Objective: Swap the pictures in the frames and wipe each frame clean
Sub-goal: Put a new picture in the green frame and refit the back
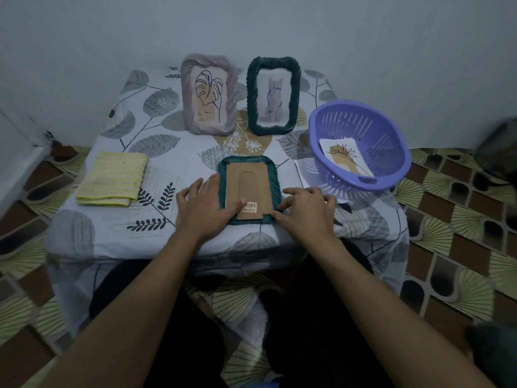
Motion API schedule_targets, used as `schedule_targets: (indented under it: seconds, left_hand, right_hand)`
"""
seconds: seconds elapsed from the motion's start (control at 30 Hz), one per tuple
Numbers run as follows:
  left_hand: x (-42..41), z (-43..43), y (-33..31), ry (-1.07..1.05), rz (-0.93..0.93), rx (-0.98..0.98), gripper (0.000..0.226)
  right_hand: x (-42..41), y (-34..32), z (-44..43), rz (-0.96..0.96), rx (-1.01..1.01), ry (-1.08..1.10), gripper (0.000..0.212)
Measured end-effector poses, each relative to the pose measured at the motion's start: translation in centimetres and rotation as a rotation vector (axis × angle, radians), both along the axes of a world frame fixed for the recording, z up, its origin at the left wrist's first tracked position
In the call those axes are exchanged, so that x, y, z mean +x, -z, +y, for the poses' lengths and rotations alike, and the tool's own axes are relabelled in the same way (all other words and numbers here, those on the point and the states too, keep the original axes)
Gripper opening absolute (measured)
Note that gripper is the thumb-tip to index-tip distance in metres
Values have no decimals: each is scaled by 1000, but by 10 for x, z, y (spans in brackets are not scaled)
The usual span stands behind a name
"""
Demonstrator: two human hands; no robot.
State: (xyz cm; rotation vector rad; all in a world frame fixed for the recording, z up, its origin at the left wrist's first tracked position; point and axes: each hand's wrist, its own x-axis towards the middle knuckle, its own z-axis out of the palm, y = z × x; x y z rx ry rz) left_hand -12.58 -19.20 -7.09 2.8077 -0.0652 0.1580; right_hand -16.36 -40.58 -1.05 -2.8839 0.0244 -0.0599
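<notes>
Frame (pixel 249 190) first: a teal one with a wavy rim, lying face down near the front middle of the table, so you're looking at its brown cardboard backing (pixel 261 177) with the fold-out stand flat on it and a little barcode sticker (pixel 251 206) near the bottom. The left hand (pixel 205 204) lies flat along the frame's left edge, fingers pretty much straight, thumb pressing on the backing right beside the sticker, not curled round anything. The right hand (pixel 306 210) is at the lower right corner with its fingers bent and the tips on the rim, but honestly I can't tell if it's pinching the edge or only touching it. Behind, two more frames stand upright by the wall: a greyish frame (pixel 208 93) with a leaf line drawing and, to its right, a dark green frame (pixel 273 95) with a cat picture. Off to the right is a purple basket (pixel 361 144) with a loose print (pixel 345 158) inside, sitting on a white sheet (pixel 303 170). A folded yellow cloth (pixel 112 179) lies at the left on the leaf-pattern tablecloth (pixel 167 141).
</notes>
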Motion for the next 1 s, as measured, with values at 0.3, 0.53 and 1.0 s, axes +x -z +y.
schedule_targets:
  seconds: [0.3, 0.53, 1.0]
  left_hand:
    - [1, 0, 0, 4, 6, 13, 97]
    - [1, 0, 1, 6, 7, 5, 96]
    - [1, -1, 1, -5, 2, 17, 96]
  right_hand:
    - [3, 5, 3, 94, 177, 35, 9]
    - [8, 9, 3, 136, 262, 22, 6]
    - [25, 15, -9, 147, 82, -235, 12]
